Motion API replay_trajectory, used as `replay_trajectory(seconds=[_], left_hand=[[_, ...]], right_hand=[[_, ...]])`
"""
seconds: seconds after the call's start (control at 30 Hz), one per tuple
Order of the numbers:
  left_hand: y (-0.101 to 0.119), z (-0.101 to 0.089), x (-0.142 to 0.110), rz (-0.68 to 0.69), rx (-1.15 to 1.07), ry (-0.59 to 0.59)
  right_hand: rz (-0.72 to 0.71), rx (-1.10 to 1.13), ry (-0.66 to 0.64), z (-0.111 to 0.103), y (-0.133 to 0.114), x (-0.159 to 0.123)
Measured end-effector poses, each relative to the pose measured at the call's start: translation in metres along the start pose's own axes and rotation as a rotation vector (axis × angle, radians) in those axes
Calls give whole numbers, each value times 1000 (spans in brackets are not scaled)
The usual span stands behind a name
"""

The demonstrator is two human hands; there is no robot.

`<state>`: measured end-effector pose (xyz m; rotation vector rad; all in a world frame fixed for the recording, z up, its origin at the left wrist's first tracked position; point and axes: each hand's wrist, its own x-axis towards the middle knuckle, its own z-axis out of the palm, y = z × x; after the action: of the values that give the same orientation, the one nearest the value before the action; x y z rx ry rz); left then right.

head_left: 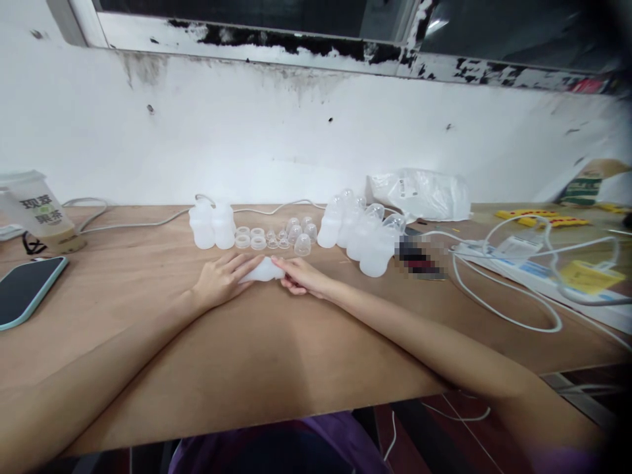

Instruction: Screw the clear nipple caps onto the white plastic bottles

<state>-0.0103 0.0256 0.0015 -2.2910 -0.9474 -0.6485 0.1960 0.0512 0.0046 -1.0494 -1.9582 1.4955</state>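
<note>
A white translucent baby bottle (263, 270) lies on its side between my hands, low over the table. My left hand (222, 280) is closed over its left end, fingers stretched along the top. At the bottle's right end, the thumb and fingers of my right hand (302, 276) pinch it; what lies under the fingertips is hidden. Just behind my hands sit several clear collar rings (257, 237), small nipples (277, 239) and clear dome caps (302, 245). Two uncapped baby bottles (212, 225) stand behind left. To the right are several capped bottles (374, 253).
A drink cup (44, 214) and a phone (30, 289) are at the left. A clear plastic bag (424, 194) lies against the wall. White cables (513, 319), a power strip (526, 247) and yellow packets (543, 217) occupy the right. The table's front edge (276, 421) is near my body.
</note>
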Motion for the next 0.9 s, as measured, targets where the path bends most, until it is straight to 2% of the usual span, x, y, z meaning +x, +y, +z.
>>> replay_trajectory(seconds=[0.07,0.1,0.2,0.23,0.27,0.33,0.43,0.53,0.6,0.73,0.8,0.9], left_hand=[[0,2,0,-43,-34,-13],[0,3,0,-77,-51,-19],[0,4,0,-195,-94,-42],[0,4,0,-233,-102,-59],[-1,3,0,-274,-108,-85],[-1,3,0,-360,-110,-146],[-2,3,0,-456,-89,-201],[-3,2,1,-479,-65,-213],[-3,2,2,-482,-63,-235],[-3,1,3,-504,-69,-274],[-3,1,3,-513,-77,-268],[-3,3,3,-522,-80,-255]], right_hand=[[-60,-187,65,-3,-2,0],[-140,-314,148,-6,-2,0],[-446,-721,492,-17,-2,-2],[-497,-837,589,-22,-1,-3],[-505,-936,653,-26,2,-3],[-429,-1072,711,-32,9,-2],[-274,-1157,703,-36,20,1],[-215,-1182,688,-34,20,2],[-231,-1167,614,-29,16,0],[-346,-1127,352,-15,8,-6],[-396,-1126,300,-8,6,-8],[-417,-1113,288,-3,6,-8]])
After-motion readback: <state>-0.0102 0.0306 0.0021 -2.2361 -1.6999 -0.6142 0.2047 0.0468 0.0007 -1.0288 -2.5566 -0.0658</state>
